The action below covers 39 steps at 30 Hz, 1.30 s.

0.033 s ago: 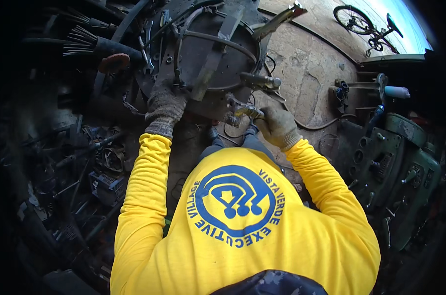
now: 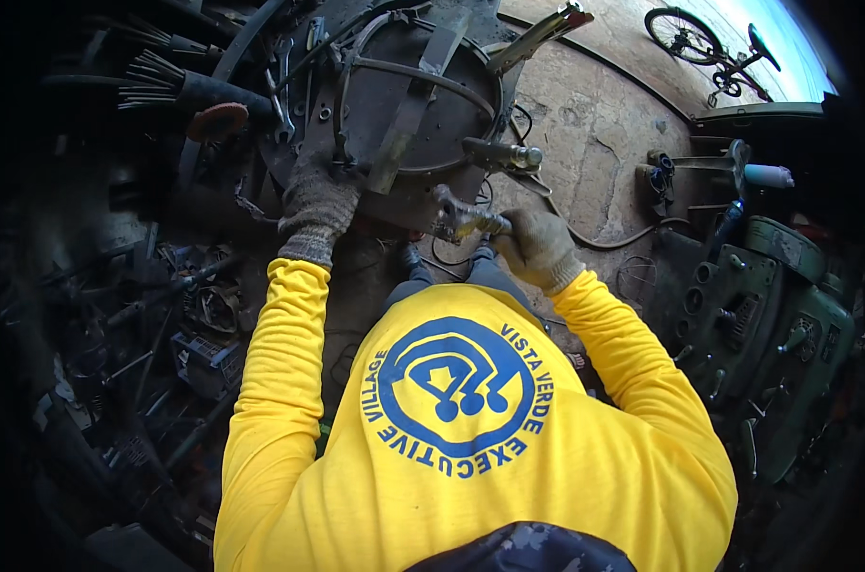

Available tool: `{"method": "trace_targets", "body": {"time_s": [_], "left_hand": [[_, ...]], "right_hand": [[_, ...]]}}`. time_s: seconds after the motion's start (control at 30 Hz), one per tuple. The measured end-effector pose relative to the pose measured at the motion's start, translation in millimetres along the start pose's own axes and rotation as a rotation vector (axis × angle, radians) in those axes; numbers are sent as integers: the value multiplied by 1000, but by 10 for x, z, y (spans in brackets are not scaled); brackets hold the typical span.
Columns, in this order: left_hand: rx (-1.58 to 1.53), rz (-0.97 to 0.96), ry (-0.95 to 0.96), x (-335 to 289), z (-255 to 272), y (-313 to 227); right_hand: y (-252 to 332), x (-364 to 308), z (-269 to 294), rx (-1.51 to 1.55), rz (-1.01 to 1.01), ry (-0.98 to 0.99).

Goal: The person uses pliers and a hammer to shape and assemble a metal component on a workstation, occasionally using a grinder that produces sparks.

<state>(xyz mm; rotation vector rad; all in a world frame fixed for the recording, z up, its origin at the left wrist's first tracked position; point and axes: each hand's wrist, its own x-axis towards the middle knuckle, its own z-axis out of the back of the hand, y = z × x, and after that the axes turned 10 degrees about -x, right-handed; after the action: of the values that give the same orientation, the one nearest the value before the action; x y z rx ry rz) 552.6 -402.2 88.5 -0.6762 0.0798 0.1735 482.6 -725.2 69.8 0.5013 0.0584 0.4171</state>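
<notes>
My right hand (image 2: 542, 248), in a grey work glove, is closed round the handle of a hammer (image 2: 468, 221). The hammer's head lies at the near edge of a dark metal worktable (image 2: 380, 119). At the table's near left corner, my left hand (image 2: 316, 205) is in a grey knitted glove. Its fingers look curled in the shadow, and what they grip is hidden. Beside them comes down one end of a round metal frame (image 2: 354, 65) lying on the tabletop. A flat metal bar (image 2: 408, 129) crosses the frame at a slant.
Spanners (image 2: 284, 91) and a bundle of rods (image 2: 151, 81) lie at the far left. A metal cylinder (image 2: 504, 154) juts from the table's right side. A cable (image 2: 604, 246) runs over the floor towards a green machine (image 2: 771, 315). A bicycle (image 2: 718, 57) stands far right.
The hammer's head has shifted slightly left and its angle has changed a little, with my right hand still round the handle. My left hand stays in place.
</notes>
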Motion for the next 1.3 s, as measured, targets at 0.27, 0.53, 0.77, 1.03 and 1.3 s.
{"method": "trace_targets", "body": {"time_s": [0.27,0.53,0.77,1.03,1.3], "left_hand": [[24,13,23,2,-8,-9],[5,56,76,30,45,-74],[52,30,65,48,35,-81],[111,16,27,89,-3,71],[147,66,49,33,3,-55]], "right_hand": [[32,104,-38,-23,-102,47],[330,53,197,159,18,-151],[168,43,-41,-26,-266,88],[266,97,49,17,-302,111],[410,132,152,54,-346,83]]}}
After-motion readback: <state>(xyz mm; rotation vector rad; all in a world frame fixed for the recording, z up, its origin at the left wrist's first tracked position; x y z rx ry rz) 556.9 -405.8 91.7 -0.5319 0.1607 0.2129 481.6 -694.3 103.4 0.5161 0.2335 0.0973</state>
